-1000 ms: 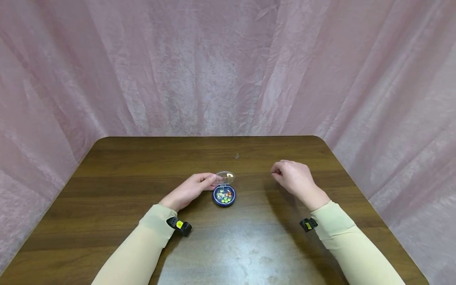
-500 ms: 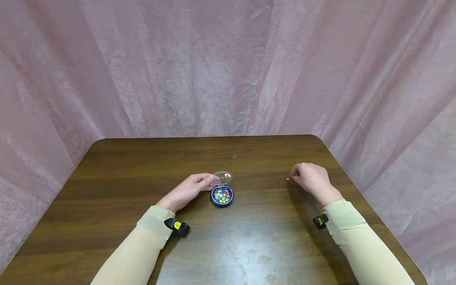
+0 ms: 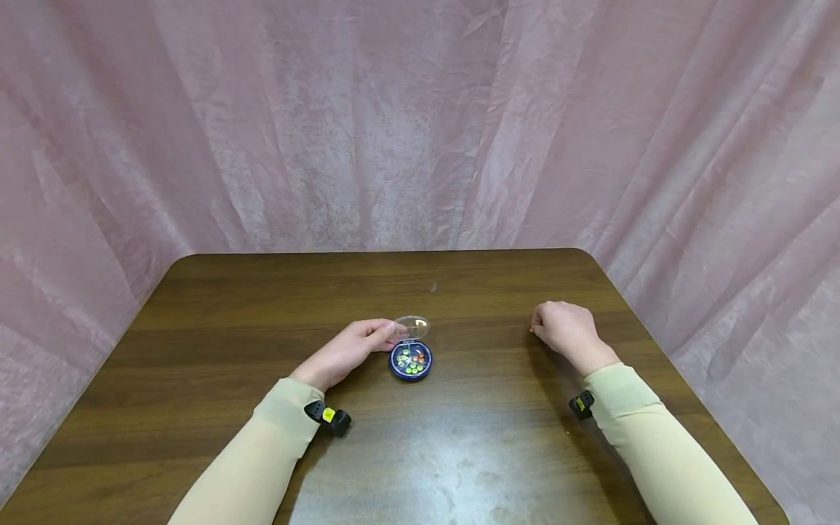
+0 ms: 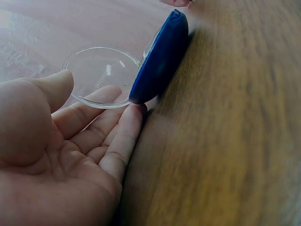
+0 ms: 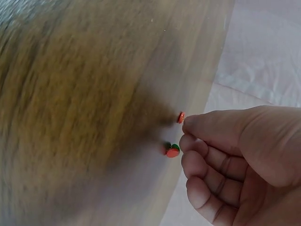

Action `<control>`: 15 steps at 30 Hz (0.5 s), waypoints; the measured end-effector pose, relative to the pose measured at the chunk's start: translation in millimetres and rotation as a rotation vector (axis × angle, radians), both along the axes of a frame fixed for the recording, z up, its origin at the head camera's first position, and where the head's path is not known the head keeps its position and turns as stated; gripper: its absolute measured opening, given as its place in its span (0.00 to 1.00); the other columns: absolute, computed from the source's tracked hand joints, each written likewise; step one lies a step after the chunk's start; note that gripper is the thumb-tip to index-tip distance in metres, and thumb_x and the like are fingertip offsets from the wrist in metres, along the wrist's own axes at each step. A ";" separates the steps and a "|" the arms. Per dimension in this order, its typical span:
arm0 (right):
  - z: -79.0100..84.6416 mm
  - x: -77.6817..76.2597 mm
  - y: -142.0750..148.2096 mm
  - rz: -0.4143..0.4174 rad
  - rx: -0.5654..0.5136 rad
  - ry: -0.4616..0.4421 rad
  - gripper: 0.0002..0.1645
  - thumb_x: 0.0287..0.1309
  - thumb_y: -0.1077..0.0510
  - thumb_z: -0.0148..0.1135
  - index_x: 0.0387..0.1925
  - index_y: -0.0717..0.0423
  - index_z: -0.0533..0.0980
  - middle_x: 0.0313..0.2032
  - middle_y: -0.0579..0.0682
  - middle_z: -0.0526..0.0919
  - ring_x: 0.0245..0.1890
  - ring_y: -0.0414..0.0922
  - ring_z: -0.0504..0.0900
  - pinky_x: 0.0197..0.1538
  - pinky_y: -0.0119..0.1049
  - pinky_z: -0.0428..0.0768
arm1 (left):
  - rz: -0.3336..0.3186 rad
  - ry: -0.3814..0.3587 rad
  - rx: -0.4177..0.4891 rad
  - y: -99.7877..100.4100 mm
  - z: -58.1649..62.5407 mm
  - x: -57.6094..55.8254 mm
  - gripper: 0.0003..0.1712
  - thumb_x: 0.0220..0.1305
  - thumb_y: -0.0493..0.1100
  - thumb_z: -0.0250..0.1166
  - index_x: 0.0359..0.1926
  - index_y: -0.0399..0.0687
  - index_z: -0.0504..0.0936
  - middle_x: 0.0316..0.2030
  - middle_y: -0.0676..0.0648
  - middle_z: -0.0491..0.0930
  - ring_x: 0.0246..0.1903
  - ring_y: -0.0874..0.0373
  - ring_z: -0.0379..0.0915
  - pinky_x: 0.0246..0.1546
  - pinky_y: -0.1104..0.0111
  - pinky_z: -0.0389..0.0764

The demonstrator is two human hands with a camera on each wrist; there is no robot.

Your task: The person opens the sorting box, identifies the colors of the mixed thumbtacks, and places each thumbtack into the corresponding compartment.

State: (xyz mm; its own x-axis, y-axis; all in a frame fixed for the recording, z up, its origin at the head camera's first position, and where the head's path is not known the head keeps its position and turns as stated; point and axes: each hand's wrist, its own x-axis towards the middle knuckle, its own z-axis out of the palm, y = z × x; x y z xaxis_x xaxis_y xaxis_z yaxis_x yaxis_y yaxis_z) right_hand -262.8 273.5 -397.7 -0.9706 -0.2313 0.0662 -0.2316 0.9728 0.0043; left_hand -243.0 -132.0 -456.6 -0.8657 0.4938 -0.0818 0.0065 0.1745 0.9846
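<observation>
A small round blue case (image 3: pixel 410 373) stands on the table with its clear lid (image 3: pixel 416 326) raised. Several small yellow-green and orange pieces (image 3: pixel 413 369) lie inside it. My left hand (image 3: pixel 354 348) grips the lid's left side, thumb in front and fingers behind; through the clear lid (image 4: pixel 101 61) those fingers show. My right hand (image 3: pixel 566 329) is low at the table's right side, fingers curled. At its thumb tip sits a small orange-red disc (image 5: pixel 181 117), and beside the index fingertip are red and green pieces (image 5: pixel 172 152). Whether the fingers pinch any piece cannot be made out.
The brown wooden table (image 3: pixel 289 281) has rounded far corners and a glare patch near the front. A pale pink curtain (image 3: pixel 367 146) hangs behind it. A faint mark (image 3: pixel 433 286) shows near the far edge.
My right hand moved right, uncovering an orange piece on the table, then came back slightly left until its fingertips met that piece. The left hand and the case stayed as they were.
</observation>
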 end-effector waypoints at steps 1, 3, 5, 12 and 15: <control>-0.2 0.1 -0.2 0.004 -0.001 0.002 0.12 0.52 0.55 0.67 0.17 0.40 0.75 0.21 0.40 0.77 0.23 0.43 0.76 0.24 0.45 0.74 | 0.003 -0.002 -0.003 0.1 0.0 -0.1 0.26 0.78 0.57 0.49 0.63 0.48 0.79 0.60 0.50 0.78 0.58 0.56 0.75 0.64 0.62 0.69; -0.1 0.6 -0.8 0.011 -0.002 0.004 0.12 0.51 0.56 0.66 0.18 0.40 0.75 0.21 0.40 0.77 0.23 0.43 0.76 0.24 0.46 0.74 | 0.009 -0.003 -0.009 0.4 0.2 0.1 0.25 0.78 0.57 0.49 0.62 0.49 0.79 0.60 0.51 0.78 0.58 0.56 0.75 0.63 0.63 0.69; -0.4 0.9 -1.3 0.014 -0.002 0.008 0.11 0.51 0.57 0.66 0.18 0.41 0.75 0.20 0.40 0.77 0.23 0.43 0.76 0.24 0.46 0.74 | 0.012 0.000 -0.012 0.5 0.0 0.0 0.25 0.78 0.56 0.49 0.62 0.49 0.80 0.60 0.51 0.78 0.57 0.56 0.75 0.64 0.62 0.69; -1.9 3.0 -2.5 0.019 0.007 0.025 0.11 0.52 0.58 0.64 0.18 0.42 0.75 0.20 0.41 0.76 0.23 0.44 0.76 0.24 0.46 0.74 | 0.015 0.008 -0.009 0.7 -1.0 -0.2 0.25 0.77 0.56 0.50 0.62 0.48 0.80 0.59 0.51 0.79 0.57 0.56 0.75 0.62 0.64 0.70; -0.9 5.2 -3.6 0.010 -0.004 0.029 0.11 0.53 0.58 0.63 0.19 0.41 0.75 0.21 0.40 0.76 0.23 0.43 0.75 0.24 0.45 0.74 | 0.013 0.009 -0.005 1.1 -1.7 -0.2 0.26 0.77 0.57 0.50 0.62 0.48 0.80 0.59 0.51 0.79 0.58 0.57 0.75 0.62 0.64 0.70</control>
State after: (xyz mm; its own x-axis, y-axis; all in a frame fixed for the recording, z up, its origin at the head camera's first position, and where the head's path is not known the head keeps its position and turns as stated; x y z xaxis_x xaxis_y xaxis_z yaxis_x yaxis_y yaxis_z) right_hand -257.6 269.8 -398.5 -0.9658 -0.2410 0.0951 -0.2415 0.9704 0.0068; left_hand -243.2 -130.9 -458.3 -0.8728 0.4821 -0.0766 0.0130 0.1798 0.9836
